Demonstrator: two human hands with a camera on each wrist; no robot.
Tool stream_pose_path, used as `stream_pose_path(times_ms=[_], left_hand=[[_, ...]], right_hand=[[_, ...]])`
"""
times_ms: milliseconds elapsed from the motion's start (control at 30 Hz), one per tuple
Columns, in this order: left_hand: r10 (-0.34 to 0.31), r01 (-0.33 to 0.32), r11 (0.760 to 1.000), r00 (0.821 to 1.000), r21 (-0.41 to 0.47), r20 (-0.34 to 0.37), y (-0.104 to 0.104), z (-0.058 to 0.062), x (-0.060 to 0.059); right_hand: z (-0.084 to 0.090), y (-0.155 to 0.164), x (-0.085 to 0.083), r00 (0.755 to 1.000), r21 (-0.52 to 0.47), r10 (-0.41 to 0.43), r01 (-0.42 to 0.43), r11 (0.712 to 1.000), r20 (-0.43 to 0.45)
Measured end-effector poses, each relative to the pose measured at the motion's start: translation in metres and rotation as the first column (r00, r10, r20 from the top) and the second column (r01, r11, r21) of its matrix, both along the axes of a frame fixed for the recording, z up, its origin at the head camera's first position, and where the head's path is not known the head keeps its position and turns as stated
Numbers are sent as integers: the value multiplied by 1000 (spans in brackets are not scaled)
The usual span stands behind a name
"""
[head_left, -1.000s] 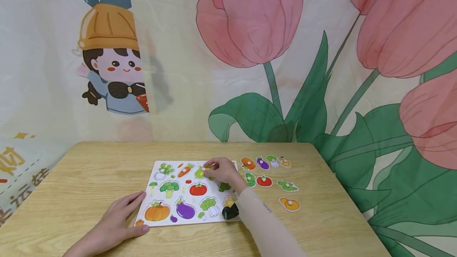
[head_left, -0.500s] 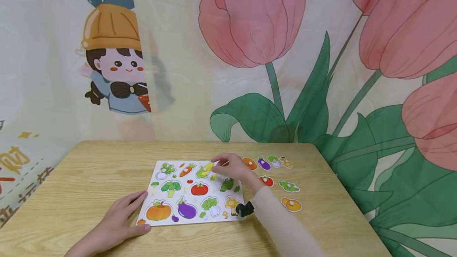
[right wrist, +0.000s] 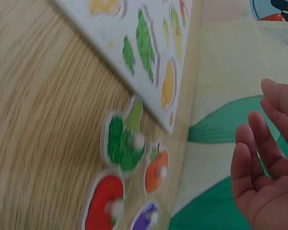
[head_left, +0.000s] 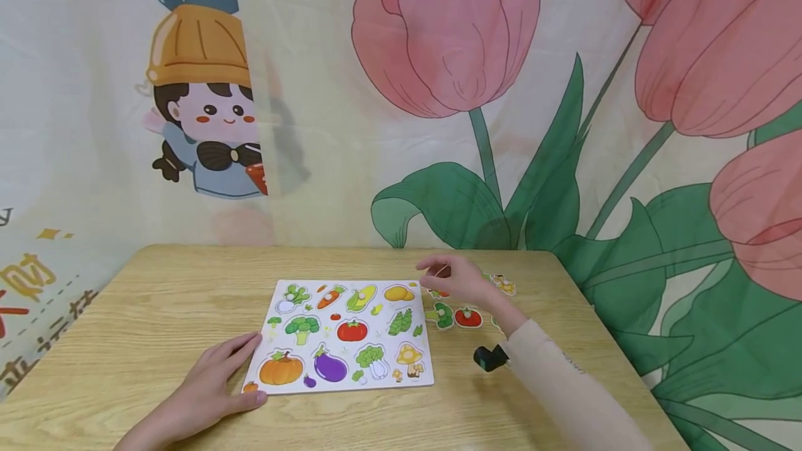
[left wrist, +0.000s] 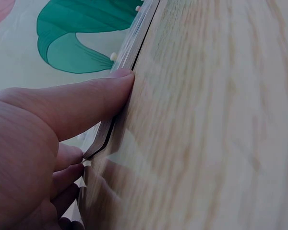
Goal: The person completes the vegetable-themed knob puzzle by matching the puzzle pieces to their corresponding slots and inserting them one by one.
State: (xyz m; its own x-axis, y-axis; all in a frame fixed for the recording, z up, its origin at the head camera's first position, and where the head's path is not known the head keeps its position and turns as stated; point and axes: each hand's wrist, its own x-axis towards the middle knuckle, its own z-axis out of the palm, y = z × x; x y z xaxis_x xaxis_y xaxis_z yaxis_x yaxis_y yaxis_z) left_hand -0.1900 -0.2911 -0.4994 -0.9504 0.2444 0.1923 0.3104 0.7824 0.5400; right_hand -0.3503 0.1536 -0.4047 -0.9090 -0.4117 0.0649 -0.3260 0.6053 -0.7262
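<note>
Vegetable peg puzzle on a light wood-grain table (head_left: 156,312), cartoon-and-tulip backdrop (head_left: 438,54) behind.
Left hand (head_left: 203,395) flat on the table, fingers straight, pressing the puzzle board (head_left: 346,334) at its near-left corner. Board sits mid-table. Right hand (head_left: 457,278) hovers relaxed, holding nothing, over loose pieces right of the board: broccoli piece (head_left: 441,314), tomato piece (head_left: 467,317).

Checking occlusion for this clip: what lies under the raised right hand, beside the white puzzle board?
Under the right hand lie loose knobbed vegetable pieces on the wooden table: green broccoli, red tomato, an orange one. The purple piece shows only in the wrist view; others stay covered.
</note>
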Motion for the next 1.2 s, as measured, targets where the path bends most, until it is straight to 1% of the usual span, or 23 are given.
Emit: stream_pose_path(times_ms=[67, 200, 333, 433, 533, 633, 833, 1000, 1200], left_hand=[[-2, 2, 1000, 1000, 1, 3, 0, 0, 0], [-1, 1, 1000, 1000, 2, 11, -1, -2, 0], [-1, 1, 1000, 1000, 1, 6, -1, -3, 0], [-4, 4, 1000, 1000, -4, -4, -1, -3, -1], [-6, 6, 1000, 1000, -9, -14, 0, -3, -1], [-9, 8, 1000, 1000, -13, -27, 0, -2, -1], [-12, 11, 1000, 999, -16, -35, 2, 0, 0], [-15, 14, 1000, 999, -12, -32, 1, 0, -1], [-14, 13, 1000, 999, -8, -38, 1, -1, 0]], right_hand=[[1, 12, 0, 1000, 19, -1, 1, 1000, -30], [1, 36, 3, 998, 44, 5, -2, 999, -59], [-4, 60, 9, 998, 73, -4, 8, 997, -60], [-8, 78, 17, 999, 107, 1, 4, 994, -51], [-12, 94, 27, 999, 138, 36, -30, 990, -38], [-16, 110, 39, 996, 158, 88, -81, 984, -34], [-28, 142, 59, 992, 184, 125, -119, 976, -23], [-38, 162, 69, 986, 169, 165, -160, 973, -19], [-44, 174, 74, 979, 159, 198, -188, 969, -44]])
